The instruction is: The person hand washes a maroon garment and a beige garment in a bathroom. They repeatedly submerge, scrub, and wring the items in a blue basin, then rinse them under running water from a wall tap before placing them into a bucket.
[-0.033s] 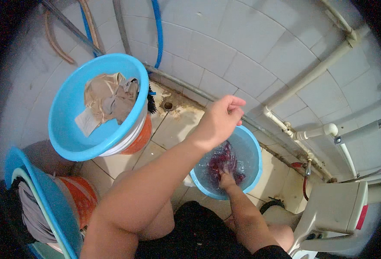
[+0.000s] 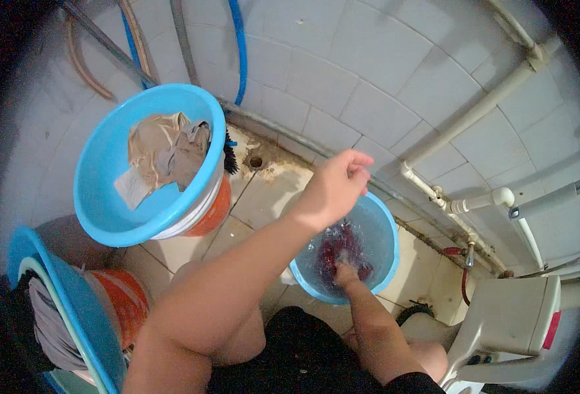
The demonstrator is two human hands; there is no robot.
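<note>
A light blue basin (image 2: 393,253) of water stands on the tiled floor in front of me, with a wet dark red cloth (image 2: 349,235) in it. Reaching down into the water, my right hand (image 2: 345,272) is closed on this cloth; its fingertips are partly hidden by cloth and splashing water. My left hand (image 2: 336,187) is held up over the basin's far left side. Its fingers are loosely curled in, and nothing shows in them. The left hand covers part of the basin's rim.
A larger blue basin (image 2: 99,213) with beige and grey clothes (image 2: 162,148) rests on an orange-and-white bucket (image 2: 211,209). More basins and grey laundry (image 2: 54,328) are at lower left. A floor drain (image 2: 255,161), wall pipes (image 2: 464,141) and a white toilet (image 2: 510,315) surround me.
The red cloth has shifted slightly in the basin under my right hand, and the water splashes more. My left hand hardly moves.
</note>
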